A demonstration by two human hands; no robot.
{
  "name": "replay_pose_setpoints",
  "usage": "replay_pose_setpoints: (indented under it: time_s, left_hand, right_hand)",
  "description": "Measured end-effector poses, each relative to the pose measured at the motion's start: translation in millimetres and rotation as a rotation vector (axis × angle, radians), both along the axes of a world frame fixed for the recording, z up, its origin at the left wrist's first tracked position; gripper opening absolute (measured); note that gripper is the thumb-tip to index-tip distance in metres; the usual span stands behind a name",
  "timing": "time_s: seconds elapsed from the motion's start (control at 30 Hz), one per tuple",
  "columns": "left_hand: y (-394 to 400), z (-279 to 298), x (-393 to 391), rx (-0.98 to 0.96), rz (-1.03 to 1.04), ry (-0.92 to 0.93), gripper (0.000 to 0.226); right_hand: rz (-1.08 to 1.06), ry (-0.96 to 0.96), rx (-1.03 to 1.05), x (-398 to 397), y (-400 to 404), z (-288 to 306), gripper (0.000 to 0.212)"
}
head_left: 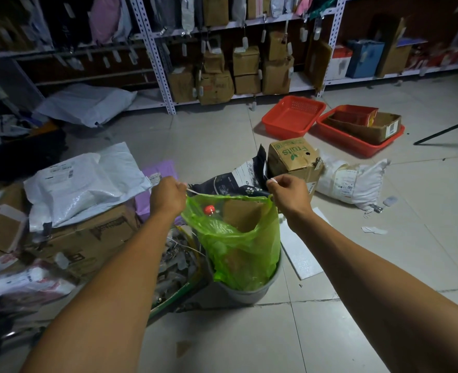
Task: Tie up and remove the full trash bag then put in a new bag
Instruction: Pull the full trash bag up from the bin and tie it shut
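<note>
Green bag (238, 238), grey bin (245, 290)
Red bottle cap (209, 209), brown cardboard (242, 216) inside; red baskets (293, 115) on pale tiles (249, 332).

I stand on a pale tiled floor (222, 332) in a dim room. In front of me white metal shelves (157, 63) hold brown boxes (245, 60) and hanging parcels. Two red baskets (293, 115) lie on the floor near the shelves, and white parcels (87, 181) are piled at my left.
</note>
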State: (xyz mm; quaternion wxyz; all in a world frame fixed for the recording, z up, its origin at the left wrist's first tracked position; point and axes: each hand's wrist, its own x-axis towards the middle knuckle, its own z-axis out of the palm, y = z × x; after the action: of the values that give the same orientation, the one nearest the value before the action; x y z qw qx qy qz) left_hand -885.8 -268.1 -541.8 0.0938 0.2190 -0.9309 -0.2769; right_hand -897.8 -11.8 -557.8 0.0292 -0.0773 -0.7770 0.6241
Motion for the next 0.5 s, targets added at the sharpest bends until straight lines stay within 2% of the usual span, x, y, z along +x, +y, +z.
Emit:
replay_pose_setpoints:
  time_s: [0.17, 0.3, 0.4, 0.5]
  left_hand:
    - [3, 20, -9, 0.272, -0.041, 0.083, 0.036]
    - [17, 39, -9, 0.568, -0.082, 0.133, 0.029]
    - [26, 51, -11, 0.660, -0.108, 0.174, 0.026]
    - [36, 61, -12, 0.726, -0.109, 0.232, 0.025]
  right_hand:
    - [-0.023, 0.027, 0.101, -4, -3, 21, 0.019]
    - [0.003, 0.029, 0.103, -8, -8, 39, 0.013]
    - [0.018, 0.071, 0.097, -12, -9, 51, 0.021]
    - [0.075, 0.091, 0.093, -13, -10, 55, 0.020]
